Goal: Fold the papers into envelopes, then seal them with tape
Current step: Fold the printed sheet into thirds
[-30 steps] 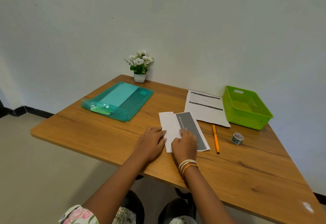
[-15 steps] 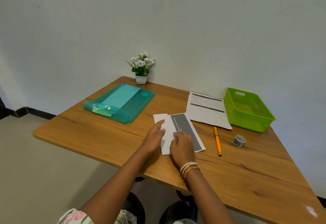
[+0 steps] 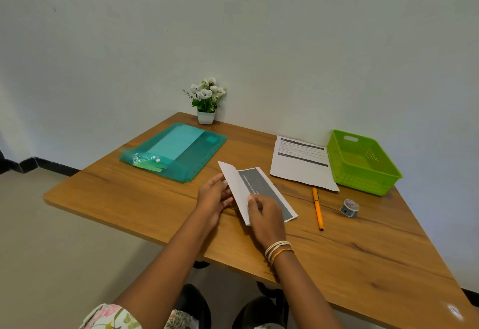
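Observation:
A folded white paper with a dark grey printed band lies on the wooden table in front of me. Its left flap stands raised off the table. My left hand holds that flap's left edge, fingers behind it. My right hand presses down on the paper's near end with the fingertips. A second printed sheet lies flat further back on the right. A small roll of patterned tape stands on the table to the right of the pen.
An orange pen lies between the paper and the tape. A green plastic basket sits at the back right. A teal plastic folder lies at the back left, with a small potted flower by the wall.
My left hand has gone from lying beside the paper to lifting its left flap up. The paper has turned slightly. My right hand stays pressed on the near end.

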A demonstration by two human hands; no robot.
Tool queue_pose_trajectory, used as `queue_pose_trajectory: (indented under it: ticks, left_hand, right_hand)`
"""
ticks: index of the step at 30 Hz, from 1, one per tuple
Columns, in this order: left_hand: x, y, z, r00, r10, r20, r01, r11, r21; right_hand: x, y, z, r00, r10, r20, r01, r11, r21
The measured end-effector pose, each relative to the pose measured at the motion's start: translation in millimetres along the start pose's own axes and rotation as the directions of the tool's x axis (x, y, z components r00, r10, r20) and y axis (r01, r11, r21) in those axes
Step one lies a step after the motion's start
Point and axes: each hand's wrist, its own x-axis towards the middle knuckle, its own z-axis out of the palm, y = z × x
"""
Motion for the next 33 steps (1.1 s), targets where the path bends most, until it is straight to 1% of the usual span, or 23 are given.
queue_pose_trajectory:
  ticks: [2, 3, 5, 7, 9, 11, 13, 15, 18, 20, 22, 23, 25, 28, 29, 31, 32, 33]
  left_hand:
    - [-1, -6, 0, 0.998, 0.058, 0.013, -0.058, 0.997, 0.046]
    - [-1, -9, -1, 0.994, 0.113, 0.008, -0.113, 0.989, 0.1]
    - [-2, -14, -3, 0.97, 0.241, 0.019, -0.238, 0.938, 0.251]
    - [-2, -21, -6, 0.939, 0.335, 0.075, -0.338, 0.863, 0.375]
    - [-3, -26, -7, 0.916, 0.377, 0.139, -0.398, 0.802, 0.446]
    - [-4, -29, -7, 0.903, 0.387, 0.185, -0.427, 0.767, 0.48]
    - [-4, -30, -6, 0.894, 0.396, 0.208, -0.445, 0.738, 0.507]
    - [-3, -31, -6, 0.889, 0.406, 0.21, -0.453, 0.719, 0.527]
    - [-2, -31, -7, 0.865, 0.463, 0.193, -0.481, 0.658, 0.579]
    - [-4, -32, -7, 0.827, 0.532, 0.183, -0.514, 0.583, 0.629]
    - [-5, -33, -7, 0.783, 0.592, 0.19, -0.534, 0.484, 0.694]
    - [-6, -34, -6, 0.775, 0.6, 0.199, -0.528, 0.442, 0.725]
    - [-6, -35, -5, 0.79, 0.567, 0.231, -0.488, 0.355, 0.797]
    - [-4, -40, -4, 0.804, 0.488, 0.341, -0.434, 0.088, 0.896]
    - [-4, -42, -5, 0.807, 0.463, 0.365, -0.429, 0.036, 0.902]
    - [-5, -44, -5, 0.822, 0.431, 0.373, -0.425, 0.025, 0.905]
    - [-5, -44, -6, 0.821, 0.43, 0.376, -0.427, 0.023, 0.904]
    - [-5, -45, -7, 0.811, 0.437, 0.39, -0.429, -0.009, 0.903]
  right_hand:
    - [-4, -2, -3, 0.998, -0.048, 0.051, 0.046, 0.999, 0.028]
    - [-6, -3, -4, 0.994, -0.07, 0.08, 0.068, 0.998, 0.016]
    - [-9, -5, -5, 0.988, -0.098, 0.122, 0.106, 0.992, -0.063]
    - [-11, -6, -4, 0.985, -0.11, 0.136, 0.131, 0.98, -0.149]
    - [-11, -6, -5, 0.984, -0.117, 0.131, 0.138, 0.976, -0.166]
    - [-10, -6, -6, 0.982, -0.132, 0.135, 0.153, 0.976, -0.155]
    - [-11, -7, -6, 0.978, -0.148, 0.149, 0.174, 0.969, -0.178]
    - [-11, -6, -6, 0.98, -0.154, 0.123, 0.174, 0.968, -0.178]
    - [-7, -1, -7, 0.994, -0.096, 0.058, 0.101, 0.989, -0.107]
    - [-2, 4, -6, 1.0, 0.008, 0.027, -0.007, 1.0, -0.021]
    - [3, 10, -7, 0.991, 0.129, 0.025, -0.13, 0.991, 0.016]
    - [7, 14, -9, 0.984, 0.174, 0.043, -0.174, 0.985, 0.0]
    - [17, 19, -15, 0.963, 0.243, 0.119, -0.237, 0.969, -0.065]
    - [35, 21, -30, 0.915, 0.298, 0.273, -0.257, 0.95, -0.176]
    - [41, 20, -36, 0.901, 0.306, 0.308, -0.256, 0.947, -0.192]
    - [50, 20, -44, 0.883, 0.316, 0.346, -0.245, 0.941, -0.235]
    - [53, 20, -45, 0.885, 0.314, 0.344, -0.228, 0.936, -0.268]
    - [56, 20, -47, 0.893, 0.309, 0.327, -0.215, 0.932, -0.292]
